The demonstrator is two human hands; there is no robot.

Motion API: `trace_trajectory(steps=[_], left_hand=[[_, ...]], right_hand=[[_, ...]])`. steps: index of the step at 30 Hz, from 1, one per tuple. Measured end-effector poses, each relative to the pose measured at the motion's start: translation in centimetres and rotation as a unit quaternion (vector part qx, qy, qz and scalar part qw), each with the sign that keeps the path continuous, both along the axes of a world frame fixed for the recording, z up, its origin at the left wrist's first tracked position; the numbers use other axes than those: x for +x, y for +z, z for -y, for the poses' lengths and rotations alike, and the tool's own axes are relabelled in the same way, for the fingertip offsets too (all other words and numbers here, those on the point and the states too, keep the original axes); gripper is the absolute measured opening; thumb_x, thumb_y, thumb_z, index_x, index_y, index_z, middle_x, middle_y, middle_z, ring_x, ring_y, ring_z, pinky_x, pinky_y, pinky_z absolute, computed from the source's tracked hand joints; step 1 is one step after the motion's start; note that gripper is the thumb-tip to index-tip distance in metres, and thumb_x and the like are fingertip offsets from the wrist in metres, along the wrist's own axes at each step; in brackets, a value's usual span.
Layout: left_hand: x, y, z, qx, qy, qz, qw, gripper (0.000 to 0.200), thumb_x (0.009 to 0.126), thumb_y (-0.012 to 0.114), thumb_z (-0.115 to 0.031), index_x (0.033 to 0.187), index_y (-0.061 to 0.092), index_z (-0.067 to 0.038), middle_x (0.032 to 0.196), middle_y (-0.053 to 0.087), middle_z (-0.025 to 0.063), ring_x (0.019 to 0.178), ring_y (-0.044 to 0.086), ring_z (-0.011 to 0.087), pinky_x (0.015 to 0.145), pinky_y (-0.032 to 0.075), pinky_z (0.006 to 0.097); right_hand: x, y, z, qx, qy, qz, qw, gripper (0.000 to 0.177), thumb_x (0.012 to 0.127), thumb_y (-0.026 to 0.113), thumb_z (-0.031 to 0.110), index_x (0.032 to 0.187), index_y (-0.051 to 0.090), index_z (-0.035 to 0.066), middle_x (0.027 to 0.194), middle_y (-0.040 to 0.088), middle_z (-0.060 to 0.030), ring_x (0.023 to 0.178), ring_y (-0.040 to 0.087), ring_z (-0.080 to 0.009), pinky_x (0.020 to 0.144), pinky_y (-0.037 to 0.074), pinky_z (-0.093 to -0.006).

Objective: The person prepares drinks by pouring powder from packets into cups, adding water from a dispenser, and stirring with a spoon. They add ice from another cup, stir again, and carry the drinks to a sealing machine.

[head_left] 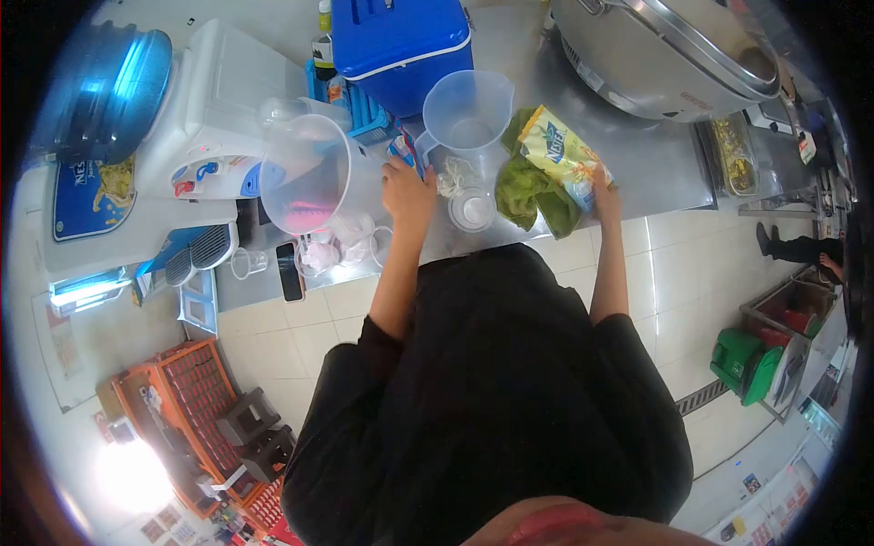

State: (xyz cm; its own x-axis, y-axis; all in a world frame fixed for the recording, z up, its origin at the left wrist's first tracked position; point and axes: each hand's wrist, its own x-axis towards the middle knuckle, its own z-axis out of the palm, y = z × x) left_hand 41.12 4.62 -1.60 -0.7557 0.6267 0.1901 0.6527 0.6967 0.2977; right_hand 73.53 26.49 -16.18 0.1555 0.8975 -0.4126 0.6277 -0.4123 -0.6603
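My right hand [604, 193] grips the lower right side of a yellow Nestea pouch [557, 150], which leans over a crumpled green cloth [525, 196] on the steel counter. My left hand [407, 189] is closed around the lower end of a small blue-and-red packet [404, 151]. Just behind and between the hands stands a clear plastic measuring pitcher [469, 109], its handle close to the packet. A small clear cup [472, 210] and a whitish bunch of string or plastic [452, 176] sit to the right of my left hand.
A large clear pitcher [305, 173], plastic cups [248, 264] and a phone [290, 271] lie left on the counter [651, 164]. Behind are a blue cooler box [401, 41] and a big steel pot [665, 55]. A water dispenser [232, 109] stands far left. Another person's leg [797, 248] shows far right.
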Motion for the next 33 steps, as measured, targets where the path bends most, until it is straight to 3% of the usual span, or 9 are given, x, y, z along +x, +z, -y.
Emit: trace_trajectory(steps=[6,9,14,17,21,24,29,31,33], left_hand=[[-3.4,-3.9,-0.8,-0.047,-0.020,0.097,0.994,0.029,0.087,0.065,-0.027,0.092,0.066,0.002,0.092,0.069,0.0238,0.085,0.067,0.0437,0.076,0.055,0.0502],[-3.6,-3.0,0.3,-0.005,-0.033,0.047,0.998,0.025,0.086,0.064,-0.022,0.081,0.066,0.001,0.080,0.068,0.0228,0.079,0.068,0.0421,0.073,0.054,0.0512],[-1.4,6.1,2.5,0.108,-0.106,0.041,0.988,0.023,0.086,0.065,-0.018,0.077,0.061,0.003,0.073,0.064,0.0221,0.067,0.064,0.0393,0.060,0.047,0.0482],[2.2,15.6,4.2,0.141,-0.162,0.098,0.972,0.020,0.085,0.068,-0.011,0.077,0.058,0.004,0.067,0.060,0.0177,0.058,0.058,0.0313,0.054,0.045,0.0378],[4.2,21.3,5.7,0.242,-0.262,0.223,0.907,0.010,0.086,0.069,-0.005,0.087,0.064,0.004,0.069,0.061,0.0131,0.057,0.058,0.0203,0.053,0.045,0.0298],[4.1,21.7,6.4,0.232,-0.236,0.292,0.897,0.017,0.086,0.071,-0.006,0.099,0.066,0.004,0.079,0.065,0.0108,0.065,0.063,0.0186,0.058,0.050,0.0275],[2.7,19.4,9.6,0.191,-0.313,0.322,0.873,0.038,0.089,0.072,-0.017,0.119,0.059,0.003,0.107,0.065,0.0157,0.095,0.067,0.0263,0.076,0.054,0.0344],[0.6,14.4,13.0,0.032,-0.333,0.318,0.887,0.057,0.090,0.072,-0.032,0.131,0.050,0.001,0.122,0.056,0.0242,0.112,0.060,0.0357,0.089,0.051,0.0426],[-0.1,5.6,19.6,-0.093,-0.153,0.236,0.955,0.067,0.089,0.071,-0.045,0.133,0.048,0.001,0.123,0.053,0.0313,0.113,0.057,0.0426,0.095,0.048,0.0456]], right_hand=[[1.9,7.5,6.4,0.167,0.036,0.141,0.975,0.059,0.086,0.067,0.049,0.116,0.059,-0.001,0.101,0.068,-0.0234,0.093,0.068,-0.0368,0.081,0.052,-0.0460],[1.4,11.7,9.2,0.254,0.058,0.072,0.963,0.035,0.089,0.069,0.029,0.110,0.063,0.002,0.093,0.068,-0.0177,0.081,0.067,-0.0283,0.072,0.053,-0.0408],[-4.6,18.4,13.8,0.232,0.182,-0.240,0.925,0.015,0.098,0.060,0.016,0.100,0.068,0.003,0.091,0.068,-0.0036,0.077,0.063,-0.0124,0.069,0.049,-0.0253],[-8.4,19.2,15.4,0.012,0.250,-0.412,0.876,0.034,0.103,0.051,0.032,0.120,0.062,0.004,0.110,0.066,-0.0066,0.098,0.062,-0.0152,0.085,0.049,-0.0293],[-14.1,19.4,16.9,-0.215,0.273,-0.599,0.721,0.067,0.103,0.037,0.057,0.143,0.043,0.003,0.135,0.057,-0.0143,0.125,0.054,-0.0226,0.106,0.043,-0.0398],[-15.5,20.8,17.7,-0.380,0.181,-0.776,0.470,0.069,0.098,0.050,0.056,0.147,0.039,0.008,0.139,0.054,-0.0126,0.130,0.053,-0.0232,0.106,0.046,-0.0479],[-14.5,19.5,16.8,-0.355,0.073,-0.749,0.555,0.052,0.098,0.060,0.039,0.137,0.050,0.008,0.129,0.062,-0.0121,0.116,0.063,-0.0236,0.102,0.050,-0.0446],[-12.6,17.9,15.5,-0.277,0.077,-0.760,0.582,0.056,0.100,0.055,0.039,0.142,0.043,0.004,0.136,0.057,-0.0124,0.118,0.061,-0.0233,0.100,0.052,-0.0392],[-11.5,19.5,14.8,-0.222,0.041,-0.741,0.632,0.056,0.100,0.055,0.038,0.142,0.042,0.004,0.127,0.058,-0.0097,0.104,0.063,-0.0205,0.086,0.055,-0.0353]])
